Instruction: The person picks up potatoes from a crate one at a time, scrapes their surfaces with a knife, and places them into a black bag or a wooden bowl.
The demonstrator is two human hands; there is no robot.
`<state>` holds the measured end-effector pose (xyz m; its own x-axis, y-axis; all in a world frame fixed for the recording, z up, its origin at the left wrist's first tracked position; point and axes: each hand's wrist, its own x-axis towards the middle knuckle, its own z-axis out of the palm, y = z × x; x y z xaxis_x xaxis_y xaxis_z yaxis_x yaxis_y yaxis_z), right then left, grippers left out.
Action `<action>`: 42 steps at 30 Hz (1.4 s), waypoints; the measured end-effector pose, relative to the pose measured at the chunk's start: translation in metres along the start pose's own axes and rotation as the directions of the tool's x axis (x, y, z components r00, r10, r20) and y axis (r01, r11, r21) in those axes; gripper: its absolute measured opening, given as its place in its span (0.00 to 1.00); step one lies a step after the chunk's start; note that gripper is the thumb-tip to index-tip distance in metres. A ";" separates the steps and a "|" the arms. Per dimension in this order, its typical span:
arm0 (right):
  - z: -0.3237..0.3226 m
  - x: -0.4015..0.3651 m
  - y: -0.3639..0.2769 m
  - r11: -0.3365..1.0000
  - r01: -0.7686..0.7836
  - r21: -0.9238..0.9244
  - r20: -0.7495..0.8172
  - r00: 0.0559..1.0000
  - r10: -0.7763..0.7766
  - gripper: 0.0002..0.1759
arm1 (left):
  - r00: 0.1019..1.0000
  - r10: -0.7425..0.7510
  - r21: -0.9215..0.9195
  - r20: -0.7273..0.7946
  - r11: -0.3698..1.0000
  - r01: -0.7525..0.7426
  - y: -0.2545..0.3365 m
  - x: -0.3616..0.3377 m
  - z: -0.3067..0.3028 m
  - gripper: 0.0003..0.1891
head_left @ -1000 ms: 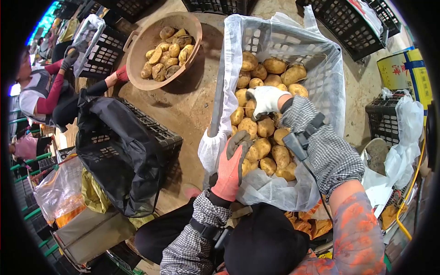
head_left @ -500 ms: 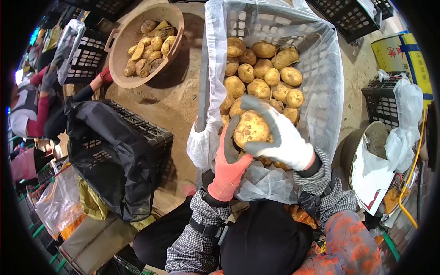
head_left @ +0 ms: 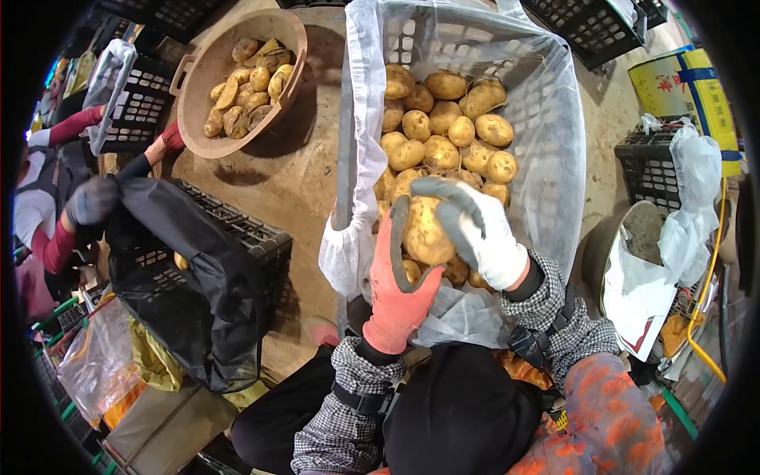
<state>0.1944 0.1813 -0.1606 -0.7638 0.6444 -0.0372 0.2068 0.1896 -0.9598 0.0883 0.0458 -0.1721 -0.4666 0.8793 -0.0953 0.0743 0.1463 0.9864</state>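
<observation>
A large potato is held between my two gloved hands, just above the near end of a crate lined with thin white cloth. My left hand, in a coral glove with grey fingers, is closed around its left and lower side. From the right, my right hand, in a white glove with grey fingertips, curls over the top and right side. Other potatoes of mixed sizes fill the crate beyond my hands, with a few partly hidden underneath them.
A brown basin with several dirt-marked potatoes rests at upper left. A black crate draped in black cloth stands left, where a co-worker's gloved hand reaches. To the right are a bucket, a black crate and a yellow box.
The potato has turned between my hands, and my right fingers have shifted to its upper right side. At left, a co-worker's gloved hand has come down beside the black-draped crate.
</observation>
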 end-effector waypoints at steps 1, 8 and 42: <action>-0.001 0.001 0.003 0.997 -0.029 0.077 -0.039 0.999 0.032 0.19 | 0.998 0.060 0.025 0.014 0.998 -0.061 -0.001 0.001 0.000 0.44; 0.005 -0.002 0.003 0.915 -0.077 0.396 -0.151 0.977 0.148 0.16 | 0.974 -0.201 -0.364 0.109 0.904 0.227 0.015 0.003 -0.001 0.44; 0.006 0.003 0.012 0.837 0.087 0.540 0.214 0.948 -0.237 0.34 | 0.975 -0.219 -0.552 -0.039 0.818 0.162 0.014 0.003 0.008 0.30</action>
<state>0.1905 0.1810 -0.1738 -0.9035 0.4075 0.1326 -0.2240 -0.1854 -0.9568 0.0947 0.0538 -0.1595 -0.5052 0.8078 -0.3038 -0.5012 0.0119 0.8652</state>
